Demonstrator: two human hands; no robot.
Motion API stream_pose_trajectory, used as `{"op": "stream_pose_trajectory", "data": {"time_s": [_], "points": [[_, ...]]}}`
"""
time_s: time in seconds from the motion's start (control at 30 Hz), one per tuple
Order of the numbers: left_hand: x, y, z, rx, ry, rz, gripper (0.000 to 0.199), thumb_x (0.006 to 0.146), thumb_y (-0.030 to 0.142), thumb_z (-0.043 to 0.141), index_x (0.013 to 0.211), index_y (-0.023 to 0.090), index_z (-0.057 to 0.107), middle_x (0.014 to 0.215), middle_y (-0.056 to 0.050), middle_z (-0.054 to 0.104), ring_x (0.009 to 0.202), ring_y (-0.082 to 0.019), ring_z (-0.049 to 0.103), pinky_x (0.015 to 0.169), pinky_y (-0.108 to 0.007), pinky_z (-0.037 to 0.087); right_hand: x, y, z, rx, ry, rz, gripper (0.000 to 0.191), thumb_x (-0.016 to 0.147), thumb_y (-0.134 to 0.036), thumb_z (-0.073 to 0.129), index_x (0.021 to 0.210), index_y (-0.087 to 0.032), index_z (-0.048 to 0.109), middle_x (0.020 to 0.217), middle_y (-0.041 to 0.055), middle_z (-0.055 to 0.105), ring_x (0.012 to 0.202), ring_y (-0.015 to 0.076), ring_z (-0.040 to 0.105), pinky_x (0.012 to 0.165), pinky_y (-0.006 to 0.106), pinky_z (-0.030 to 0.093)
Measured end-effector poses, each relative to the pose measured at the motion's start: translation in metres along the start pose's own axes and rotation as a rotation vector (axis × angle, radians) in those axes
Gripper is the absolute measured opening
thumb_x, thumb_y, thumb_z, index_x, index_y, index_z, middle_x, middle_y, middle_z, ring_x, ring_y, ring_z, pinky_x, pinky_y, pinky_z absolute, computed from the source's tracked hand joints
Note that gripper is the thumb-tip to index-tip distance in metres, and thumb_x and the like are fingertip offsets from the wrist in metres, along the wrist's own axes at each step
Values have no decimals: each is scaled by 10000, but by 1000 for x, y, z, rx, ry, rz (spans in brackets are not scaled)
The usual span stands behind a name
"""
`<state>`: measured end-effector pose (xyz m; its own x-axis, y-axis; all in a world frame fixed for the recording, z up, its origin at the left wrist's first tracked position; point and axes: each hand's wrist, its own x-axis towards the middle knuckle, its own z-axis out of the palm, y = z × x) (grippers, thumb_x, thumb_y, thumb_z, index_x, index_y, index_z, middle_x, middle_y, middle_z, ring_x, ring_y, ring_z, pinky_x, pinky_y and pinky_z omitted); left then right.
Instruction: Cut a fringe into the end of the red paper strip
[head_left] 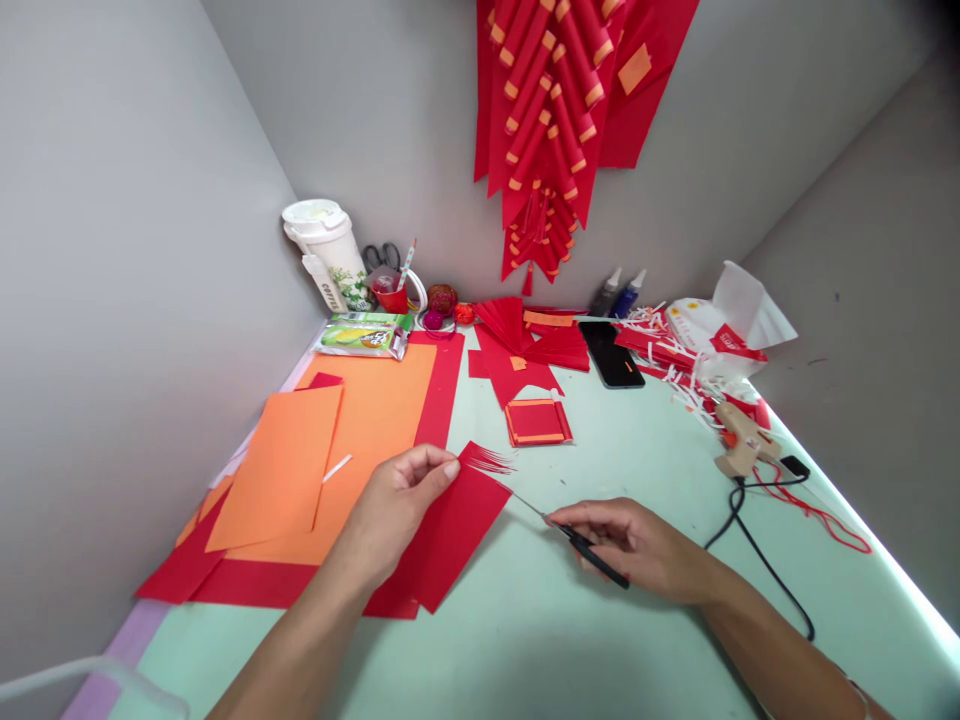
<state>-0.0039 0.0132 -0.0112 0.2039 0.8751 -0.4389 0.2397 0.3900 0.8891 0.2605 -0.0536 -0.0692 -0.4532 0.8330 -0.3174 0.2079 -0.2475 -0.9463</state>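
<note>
My left hand (416, 485) pinches a rectangular sheet of red paper (469, 530) between thumb and fingers at its upper left. The sheet's top end is cut into thin fringe strips (487, 460) that fan to the right. In my right hand (637, 540) is a pair of scissors (592, 557) with black handles. Its thin blades point up and left, with the tips at the paper's right edge, just below the fringe. Whether the blades touch the paper, I cannot tell. My fingers wrap around the handles and partly hide them.
Orange sheets (281, 470) over red paper lie at left. Behind are a white cup (330, 245), red paper fans (555, 345), a small red bundle (538, 422) and a phone (611, 355). A glue gun (742, 440) with a black cord lies right. Red paper firecrackers (551, 100) hang above.
</note>
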Motion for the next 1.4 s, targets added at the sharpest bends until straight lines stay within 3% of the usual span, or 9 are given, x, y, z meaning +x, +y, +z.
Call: {"op": "stream_pose_trajectory", "data": {"time_s": [0.63,1.3,1.4], "points": [[1,-2,-1,12,-20,-13,273,763,475,584,761,202,570,669,32,547,565,-103,471,510,-189,359,-2,-1,1,-1,11,-10,339,822,-214,566,1157,-238,614,788,1,526,679,113,471,595,207,406],[2,-4,-2,46,-30,19,295,782,494,557,768,200,548,676,45,502,582,-95,432,538,-198,347,-1,-4,-2,17,11,28,351,816,-218,575,1161,-255,628,953,30,622,738,120,530,619,200,436],[2,-3,-2,50,-28,19,299,781,496,557,765,198,547,677,45,501,584,-95,432,540,-198,347,-1,-3,-3,5,7,14,348,816,-208,574,1159,-242,627,889,23,614,730,121,535,623,203,442]]}}
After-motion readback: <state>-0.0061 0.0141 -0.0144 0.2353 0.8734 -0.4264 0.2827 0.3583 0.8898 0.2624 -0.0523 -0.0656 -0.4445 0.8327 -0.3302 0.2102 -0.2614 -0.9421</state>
